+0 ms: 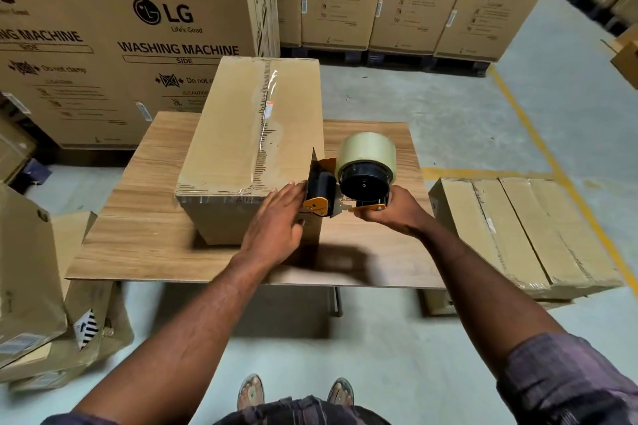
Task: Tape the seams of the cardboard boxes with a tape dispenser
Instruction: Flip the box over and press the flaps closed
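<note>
Tape dispenser (348, 183) beside box (238, 134), near-right corner

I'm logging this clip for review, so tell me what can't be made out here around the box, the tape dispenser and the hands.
Head view only.
1. Handle of the tape dispenser: hidden inside the right hand.
2. Near right corner of the cardboard box: covered by the left hand and the dispenser.
3. The left hand's fingers: motion-blurred, contact unclear.
4. Caution print on the washing machine cartons: too small.
</note>
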The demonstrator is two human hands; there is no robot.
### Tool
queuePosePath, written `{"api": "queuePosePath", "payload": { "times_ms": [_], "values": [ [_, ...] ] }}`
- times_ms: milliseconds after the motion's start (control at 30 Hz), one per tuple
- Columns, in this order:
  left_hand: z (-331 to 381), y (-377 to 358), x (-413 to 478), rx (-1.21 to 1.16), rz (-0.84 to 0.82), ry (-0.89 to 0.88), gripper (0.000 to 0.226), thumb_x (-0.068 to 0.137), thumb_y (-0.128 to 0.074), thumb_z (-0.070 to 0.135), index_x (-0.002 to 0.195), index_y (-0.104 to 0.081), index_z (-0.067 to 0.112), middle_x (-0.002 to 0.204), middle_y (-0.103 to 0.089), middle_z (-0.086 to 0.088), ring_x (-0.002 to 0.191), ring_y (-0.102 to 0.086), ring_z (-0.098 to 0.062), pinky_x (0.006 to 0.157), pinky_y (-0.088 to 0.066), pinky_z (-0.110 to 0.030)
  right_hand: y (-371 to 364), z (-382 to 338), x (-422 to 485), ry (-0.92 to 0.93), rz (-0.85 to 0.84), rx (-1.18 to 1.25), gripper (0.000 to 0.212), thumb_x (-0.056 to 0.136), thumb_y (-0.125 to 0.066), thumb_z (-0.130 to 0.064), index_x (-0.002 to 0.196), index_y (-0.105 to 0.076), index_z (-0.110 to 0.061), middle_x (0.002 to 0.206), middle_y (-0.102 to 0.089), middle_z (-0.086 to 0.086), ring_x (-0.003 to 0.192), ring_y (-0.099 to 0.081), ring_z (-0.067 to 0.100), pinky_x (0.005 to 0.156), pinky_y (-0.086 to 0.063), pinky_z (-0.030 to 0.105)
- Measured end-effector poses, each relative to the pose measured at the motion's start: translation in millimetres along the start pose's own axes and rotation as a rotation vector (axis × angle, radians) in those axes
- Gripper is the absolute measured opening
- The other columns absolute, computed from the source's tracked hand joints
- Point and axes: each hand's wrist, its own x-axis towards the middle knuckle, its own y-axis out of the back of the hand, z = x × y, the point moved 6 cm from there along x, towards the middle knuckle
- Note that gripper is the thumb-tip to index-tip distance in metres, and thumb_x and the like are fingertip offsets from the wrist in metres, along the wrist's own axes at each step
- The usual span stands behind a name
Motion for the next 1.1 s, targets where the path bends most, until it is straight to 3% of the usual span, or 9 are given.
{"api": "queuePosePath", "payload": {
  "times_ms": [67,133,400,467,600,700,800,933,1100],
  "values": [
    [-3,0,0,-0.007,-0.015,-0.009,0.073,0.094,-0.06,0.017,0.157,-0.024,0.022,0.16,-0.012,0.017,0.146,-0.004,0.004,0.122,0.006,-0.024,7,3,-1,-0.007,0.024,-0.029,0.021,0.075,-0.089,-0.025,0.09,-0.076,-0.021,0.082,-0.077,-0.005,0.079,-0.071,0.007,0.071,-0.054,0.025],
    [-2,-4,1,-0.021,-0.025,-0.023,0.072,0.096,-0.059,0.02,0.157,-0.022,0.028,0.163,-0.017,0.016,0.15,-0.009,0.0,0.124,0.001,-0.028,18,9,-6,-0.025,0.04,-0.061,0.022,0.074,-0.09,-0.025,0.09,-0.075,-0.023,0.082,-0.077,-0.007,0.076,-0.069,0.0,0.069,-0.053,0.02],
    [-2,-11,3,-0.031,0.006,-0.03,0.07,0.097,-0.056,0.023,0.158,-0.023,0.028,0.164,-0.018,0.014,0.15,-0.008,-0.002,0.124,0.003,-0.029,31,27,-5,-0.076,-0.054,-0.296,0.019,0.074,-0.088,-0.032,0.079,-0.071,-0.036,0.07,-0.07,-0.024,0.07,-0.063,-0.012,0.063,-0.045,0.017],
    [0,-12,3,-0.048,0.03,-0.016,0.068,0.097,-0.056,0.023,0.158,-0.026,0.026,0.162,-0.02,0.014,0.151,-0.011,-0.004,0.124,0.004,-0.029,26,21,3,-0.077,-0.071,-0.335,0.017,0.073,-0.087,-0.035,0.08,-0.071,-0.035,0.073,-0.071,-0.02,0.071,-0.064,-0.007,0.062,-0.046,0.016],
    [-3,-15,1,-0.084,0.075,0.0,0.067,0.094,-0.06,0.018,0.155,-0.034,0.024,0.161,-0.028,0.012,0.151,-0.017,-0.006,0.123,0.006,-0.026,22,33,8,-0.161,-0.107,-0.488,0.024,0.068,-0.084,-0.051,0.078,-0.069,-0.035,0.073,-0.068,-0.015,0.074,-0.063,0.011,0.066,-0.047,0.028],
    [-2,-16,5,-0.09,0.093,-0.003,0.067,0.093,-0.061,0.016,0.154,-0.037,0.024,0.159,-0.03,0.013,0.148,-0.016,-0.002,0.12,0.01,-0.02,10,60,-2,-0.249,-0.156,-0.56,0.046,0.058,-0.075,-0.067,0.087,-0.07,-0.032,0.081,-0.07,-0.009,0.078,-0.065,0.015,0.071,-0.053,0.031],
    [-3,-17,4,-0.092,0.086,-0.003,0.067,0.094,-0.06,0.017,0.155,-0.035,0.025,0.159,-0.028,0.015,0.147,-0.013,0.001,0.119,0.012,-0.019,-2,86,-8,-0.309,-0.135,-0.448,0.048,0.057,-0.07,-0.068,0.082,-0.071,-0.027,0.078,-0.071,-0.004,0.078,-0.066,0.019,0.07,-0.054,0.035],
    [-5,-16,3,-0.093,0.083,-0.012,0.066,0.094,-0.061,0.017,0.155,-0.036,0.025,0.16,-0.029,0.013,0.149,-0.016,-0.002,0.119,0.011,-0.019,-8,104,-15,-0.427,0.002,-0.138,0.034,0.078,-0.08,-0.048,0.069,-0.069,-0.017,0.064,-0.07,0.001,0.052,-0.059,0.017,0.052,-0.047,0.028],
    [-2,-16,3,-0.096,0.095,-0.002,0.065,0.094,-0.061,0.019,0.154,-0.037,0.024,0.16,-0.032,0.01,0.151,-0.019,-0.008,0.124,0.002,-0.028,-25,122,-12,-0.654,0.161,0.278,0.038,0.084,-0.079,-0.05,0.083,-0.069,-0.014,0.072,-0.065,0.009,0.057,-0.057,0.021,0.054,-0.046,0.028]
  ]
}}
